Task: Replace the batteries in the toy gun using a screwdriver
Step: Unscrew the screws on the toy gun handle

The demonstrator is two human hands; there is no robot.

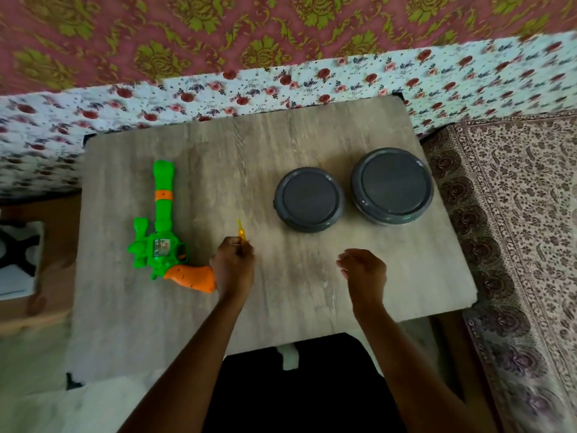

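Left hand (234, 270): we see it over the near-left part of the tabletop (218, 151), fingers curled round the screwdriver (241, 234).
Right hand (363, 270): we find it over the near-right part of the tabletop, well apart from the left hand. Its fingers are loosely curled and it holds nothing.
Screwdriver: yellow-orange and translucent. One end sticks out past the left knuckles and points toward the far edge. The rest is hidden in the hand, and blur hides the tip.
Toy gun (160, 245): it lies flat along the left edge of the tabletop. The orange grip is nearest us, just beside the left hand; we cannot tell whether they touch. The green body and barrel, which carries an orange band, run toward the far-left corner.
Small grey container (309, 200): round and lidded, it stands right of centre, beyond the right hand.
Large grey container (392, 185): round and lidded, it stands just beside the small one, at the right edge.
Floral cloth (281, 85): white with red flowers, it lies beyond the far edge.
Patterned rug (515, 214): we note it to the right of the tabletop.
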